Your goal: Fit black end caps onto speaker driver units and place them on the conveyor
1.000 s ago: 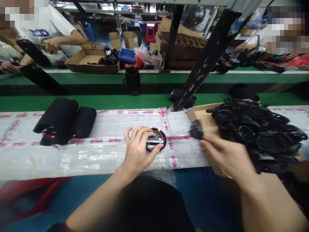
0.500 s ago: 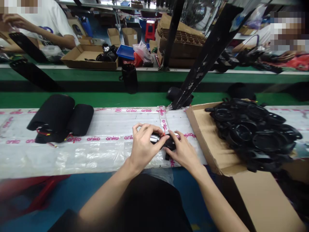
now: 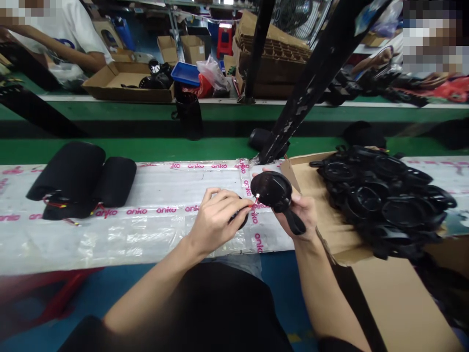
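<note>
Head view: left hand (image 3: 216, 219) pinches red wire (image 3: 251, 206), right hand (image 3: 307, 211) grips strapped cap (image 3: 269, 188), seemingly connecting, next needing alignment.

The bench (image 3: 157, 188) stretched in front of the slanted post (image 3: 308, 88). In front of the post, to its right, a cardboard tray (image 3: 314, 195) sat on the bench, holding a heap of caps (image 3: 381, 200). Well left of the post, two cylinders (image 3: 71, 166) lay side by side on the bench. Before the post's foot, the right hand (image 3: 305, 215) held a strapped cap (image 3: 271, 188); farther left of the post was the left hand (image 3: 214, 220), with a wire (image 3: 255, 201) between hand and cap. Behind the post, to its left, an open carton (image 3: 128, 94) stood on the far bench (image 3: 227, 113).
</note>
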`<state>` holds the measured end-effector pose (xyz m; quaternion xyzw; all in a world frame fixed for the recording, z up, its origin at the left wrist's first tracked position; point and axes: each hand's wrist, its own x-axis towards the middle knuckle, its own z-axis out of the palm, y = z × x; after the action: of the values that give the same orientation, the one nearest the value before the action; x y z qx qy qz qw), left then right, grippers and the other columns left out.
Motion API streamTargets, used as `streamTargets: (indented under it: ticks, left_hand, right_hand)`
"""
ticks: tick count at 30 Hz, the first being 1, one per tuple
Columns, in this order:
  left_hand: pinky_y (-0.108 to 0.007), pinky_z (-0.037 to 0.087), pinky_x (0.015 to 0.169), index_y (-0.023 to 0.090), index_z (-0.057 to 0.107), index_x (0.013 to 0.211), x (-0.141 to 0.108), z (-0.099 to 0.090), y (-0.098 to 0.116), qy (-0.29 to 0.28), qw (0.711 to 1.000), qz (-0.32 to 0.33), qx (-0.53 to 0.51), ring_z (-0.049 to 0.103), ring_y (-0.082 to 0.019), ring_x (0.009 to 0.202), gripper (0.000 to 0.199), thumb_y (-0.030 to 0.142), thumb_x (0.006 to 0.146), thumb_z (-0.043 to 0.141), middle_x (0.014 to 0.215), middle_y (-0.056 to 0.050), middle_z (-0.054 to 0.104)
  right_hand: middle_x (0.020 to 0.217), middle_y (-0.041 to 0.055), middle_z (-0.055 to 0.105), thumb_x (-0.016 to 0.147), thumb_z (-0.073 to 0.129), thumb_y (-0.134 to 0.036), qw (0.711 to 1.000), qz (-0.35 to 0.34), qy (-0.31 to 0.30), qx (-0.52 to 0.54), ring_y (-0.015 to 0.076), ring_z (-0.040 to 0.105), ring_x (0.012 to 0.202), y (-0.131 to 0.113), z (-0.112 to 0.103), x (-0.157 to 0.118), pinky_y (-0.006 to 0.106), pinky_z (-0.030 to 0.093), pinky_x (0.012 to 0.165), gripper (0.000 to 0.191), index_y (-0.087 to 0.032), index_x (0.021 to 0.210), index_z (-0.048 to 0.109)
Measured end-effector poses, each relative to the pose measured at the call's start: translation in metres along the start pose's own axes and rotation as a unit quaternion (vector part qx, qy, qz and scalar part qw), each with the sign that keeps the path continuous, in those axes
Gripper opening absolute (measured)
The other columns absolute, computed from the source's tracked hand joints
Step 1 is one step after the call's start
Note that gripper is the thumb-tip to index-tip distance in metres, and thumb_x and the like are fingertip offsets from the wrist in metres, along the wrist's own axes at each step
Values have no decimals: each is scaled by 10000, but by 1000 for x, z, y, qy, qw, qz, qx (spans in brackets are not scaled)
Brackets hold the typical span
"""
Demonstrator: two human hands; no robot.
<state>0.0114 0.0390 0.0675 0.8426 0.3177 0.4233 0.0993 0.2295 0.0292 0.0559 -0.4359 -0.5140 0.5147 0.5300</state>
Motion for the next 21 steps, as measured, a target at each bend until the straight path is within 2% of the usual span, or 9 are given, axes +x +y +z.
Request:
streamTargets:
  ticks: [4, 7, 13, 17, 19, 21]
  left_hand:
    - [-387, 466, 885, 220, 744, 1107, 1, 1, -2, -28, 1000, 3, -8, 754, -183, 922, 114, 207, 1066, 637, 930, -3, 846]
    - [-374, 474, 854, 217, 742, 1103, 0, 3, -3, -23, 1000, 3, -16, 743, -183, 909, 126, 209, 1071, 621, 928, -8, 842]
    - [-370, 477, 821, 199, 743, 1096, 0, 5, -4, -21, 1000, 4, -13, 724, -177, 869, 124, 198, 1066, 623, 905, -10, 827]
    - [-375, 476, 814, 204, 737, 1123, -1, 6, -6, -21, 1000, 22, -6, 728, -188, 890, 133, 186, 1060, 620, 908, -12, 823]
    - [-377, 484, 821, 202, 733, 1099, -2, 7, -7, -11, 1000, 22, -6, 739, -192, 895, 113, 187, 1057, 628, 897, -14, 820]
    - [-376, 503, 845, 203, 731, 1076, -3, 8, -7, 6, 1000, 2, -19, 758, -189, 902, 88, 209, 1058, 645, 920, -22, 828]
  right_hand:
    - [1643, 64, 593, 928, 552, -620, 999, -37, -34, 14, 371, 515, 1557, -13, 0, -1, 559, 410, 1301, 752, -257, 1587, 554]
    - [1626, 39, 617, 933, 619, -551, 997, -45, -60, 15, 377, 514, 1558, -21, -3, -5, 572, 363, 1330, 651, -291, 1531, 624]
    - [1647, 13, 596, 963, 644, -620, 993, -73, -55, -78, 390, 476, 1582, -37, -6, -15, 601, 318, 1350, 629, -328, 1519, 650]
    - [1675, -9, 563, 995, 617, -627, 976, -106, -109, -156, 376, 426, 1612, -42, -7, -14, 589, 258, 1376, 620, -358, 1554, 620]
    - [1683, -15, 553, 1014, 613, -592, 972, -104, -136, -164, 361, 434, 1609, -42, -6, -13, 573, 267, 1374, 601, -377, 1575, 593]
    - [1682, -9, 553, 1013, 636, -565, 974, -87, -138, -154, 351, 450, 1600, -39, -5, -13, 557, 294, 1365, 596, -382, 1578, 586]
